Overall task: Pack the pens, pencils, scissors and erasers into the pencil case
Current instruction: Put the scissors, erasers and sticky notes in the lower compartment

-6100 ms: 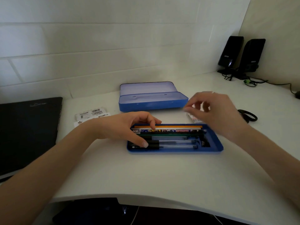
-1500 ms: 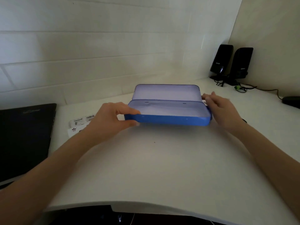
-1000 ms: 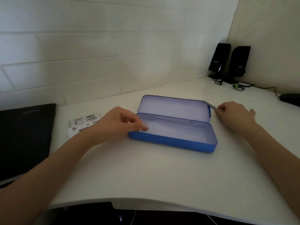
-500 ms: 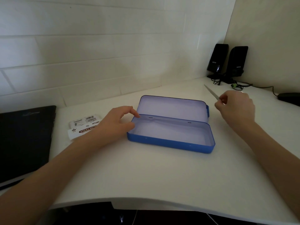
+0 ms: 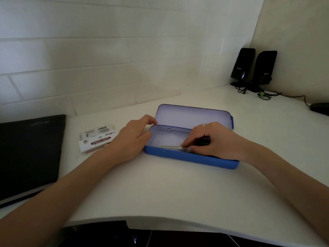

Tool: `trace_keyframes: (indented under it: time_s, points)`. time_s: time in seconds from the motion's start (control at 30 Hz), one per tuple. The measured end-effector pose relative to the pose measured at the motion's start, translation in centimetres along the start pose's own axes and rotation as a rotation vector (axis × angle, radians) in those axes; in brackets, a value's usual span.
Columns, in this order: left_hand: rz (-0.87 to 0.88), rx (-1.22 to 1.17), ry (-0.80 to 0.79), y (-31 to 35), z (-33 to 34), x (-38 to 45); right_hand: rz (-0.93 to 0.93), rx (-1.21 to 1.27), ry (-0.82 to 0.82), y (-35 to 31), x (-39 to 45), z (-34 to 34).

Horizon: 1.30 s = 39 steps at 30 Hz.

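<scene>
A blue, round-cornered rectangular pencil case (image 5: 191,158) of smooth hard material lies open at the centre of the frame on a matte white desk (image 5: 160,189). Its hinged lid (image 5: 193,115) leans back toward the upper part of the frame, showing a pale lilac inner face. The tray has the same pale lining and holds a pair of scissors (image 5: 175,147): thin silvery metal blades lie along the near wall, tips pointing toward the left of the frame, and the dark handles are mostly covered.

The right hand (image 5: 211,139) reaches into the tray from the lower right, its fingertips pinched together on the scissors where the blades meet the handles; a pale ring shows on one finger. The left hand (image 5: 132,138) rests at the case's left end, thumb and fingers curled around the corner and touching the blue wall.

Just left of that hand lies a flat white packet printed "STICKY NOTE" (image 5: 97,141), with a second small barcoded packet (image 5: 98,130) touching it behind. A black matte laptop (image 5: 28,154), closed, fills the left edge. At the upper right, in the corner, stand two glossy black speakers (image 5: 253,67) with tangled cables. A white tiled wall (image 5: 106,50) fills the top.
</scene>
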<state>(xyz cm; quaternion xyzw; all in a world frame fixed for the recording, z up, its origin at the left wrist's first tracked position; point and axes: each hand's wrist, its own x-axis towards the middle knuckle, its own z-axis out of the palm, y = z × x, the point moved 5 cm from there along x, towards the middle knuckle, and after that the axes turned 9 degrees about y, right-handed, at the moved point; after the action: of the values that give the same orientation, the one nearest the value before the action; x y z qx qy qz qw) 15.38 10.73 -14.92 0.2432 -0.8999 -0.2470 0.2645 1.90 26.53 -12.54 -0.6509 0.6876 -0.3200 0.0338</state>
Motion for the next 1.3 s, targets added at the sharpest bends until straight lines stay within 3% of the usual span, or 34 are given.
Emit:
trace_keyframes:
  time_s: [0.3,0.47,0.53,0.63,0.73,0.87,1.07,1.3]
  points:
    - [0.092,0.036,0.004,0.2,0.4,0.3,-0.009,0.091,-0.04,-0.5,0.2,0.8]
    - [0.08,0.068,0.023,0.1,0.2,0.0,0.094,0.044,0.171,1.0,0.5,-3.4]
    - [0.091,0.096,0.042,0.3,0.1,-0.1,0.127,0.01,0.119,1.6,0.2,-4.6]
    - [0.104,0.093,0.064,0.6,-0.1,-0.2,0.176,0.019,-0.106,1.9,-0.6,-3.6]
    - [0.118,0.08,-0.028,0.7,0.3,-0.3,0.168,-0.037,-0.233,1.7,-0.9,-2.2]
    - [0.083,0.047,-0.156,0.5,1.0,-0.7,0.076,-0.097,-0.17,0.9,-0.5,-1.6]
    - [0.136,0.013,-0.077,0.9,0.9,-0.5,0.014,-0.095,-0.109,0.4,-0.2,-0.7]
    - [0.188,0.044,0.005,0.5,0.3,-0.1,0.03,-0.076,-0.172,0.4,-0.2,-0.3]
